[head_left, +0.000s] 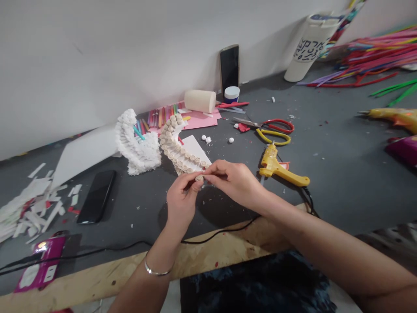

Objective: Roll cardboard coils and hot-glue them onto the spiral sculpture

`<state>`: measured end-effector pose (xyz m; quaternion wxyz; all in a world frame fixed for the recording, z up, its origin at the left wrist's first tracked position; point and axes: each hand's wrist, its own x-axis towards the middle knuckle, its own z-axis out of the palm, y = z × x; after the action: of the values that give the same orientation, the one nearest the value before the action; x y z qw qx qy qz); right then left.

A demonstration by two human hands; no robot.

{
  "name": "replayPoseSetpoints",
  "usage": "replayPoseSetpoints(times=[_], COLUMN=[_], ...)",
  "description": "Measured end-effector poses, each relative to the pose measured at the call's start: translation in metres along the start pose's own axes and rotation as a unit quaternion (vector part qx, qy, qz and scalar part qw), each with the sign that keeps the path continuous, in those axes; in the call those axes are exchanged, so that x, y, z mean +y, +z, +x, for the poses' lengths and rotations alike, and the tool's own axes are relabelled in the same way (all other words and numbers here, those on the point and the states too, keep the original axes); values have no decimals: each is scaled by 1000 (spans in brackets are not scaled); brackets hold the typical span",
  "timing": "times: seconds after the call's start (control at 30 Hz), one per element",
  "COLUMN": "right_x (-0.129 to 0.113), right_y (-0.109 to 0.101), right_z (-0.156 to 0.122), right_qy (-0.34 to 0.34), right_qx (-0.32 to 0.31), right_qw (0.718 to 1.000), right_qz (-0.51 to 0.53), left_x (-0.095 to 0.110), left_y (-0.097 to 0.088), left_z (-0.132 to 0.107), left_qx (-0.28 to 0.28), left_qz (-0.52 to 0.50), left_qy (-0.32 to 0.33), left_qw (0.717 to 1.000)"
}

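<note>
My left hand (182,200) and my right hand (233,180) meet above the dark table, both pinched on a small cream paper roll (199,178). Just beyond them lies a white card piece (192,150) covered with a curved row of several similar cream rolls (177,148). To the left of it stands a white curved piece made of paper rolls (137,145). A silver bangle sits on my left wrist.
A yellow glue gun (280,167) lies right of my hands, scissors (267,128) behind it. A black phone (97,195) lies at the left, paper scraps (29,208) beyond it. Another phone (229,69) leans on the wall. Coloured sticks (365,56) fill the far right.
</note>
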<state>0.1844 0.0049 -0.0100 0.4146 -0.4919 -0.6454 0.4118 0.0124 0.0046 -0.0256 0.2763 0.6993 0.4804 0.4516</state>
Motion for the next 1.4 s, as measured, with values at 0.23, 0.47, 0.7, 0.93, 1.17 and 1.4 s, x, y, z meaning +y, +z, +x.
replayPoseSetpoints(times=[0.23, 0.47, 0.7, 0.93, 1.17, 1.4], right_x=[-17, 50, 69, 31, 14, 10], right_y=[-75, -110, -121, -117, -54, -32], right_z=[-33, -77, -66, -58, -26, -37], right_qy=[16, 72, 56, 115, 53, 3], right_qx=[68, 64, 85, 60, -67, -94], right_qw=[928, 835, 870, 991, 990, 996], right_qz=[-366, -541, -482, 4, 112, 8], left_x=[-2, 5, 0, 4, 0, -2], left_y=[3, 3, 2, 2, -4, -4], left_z=[3, 6, 5, 4, 5, 8], left_qx=[11, -23, -24, -20, 20, 42], left_qz=[-245, -338, -373, -381, -399, -396], left_qy=[-206, -266, -281, -299, -310, -313], left_qw=[947, 903, 884, 875, 862, 862])
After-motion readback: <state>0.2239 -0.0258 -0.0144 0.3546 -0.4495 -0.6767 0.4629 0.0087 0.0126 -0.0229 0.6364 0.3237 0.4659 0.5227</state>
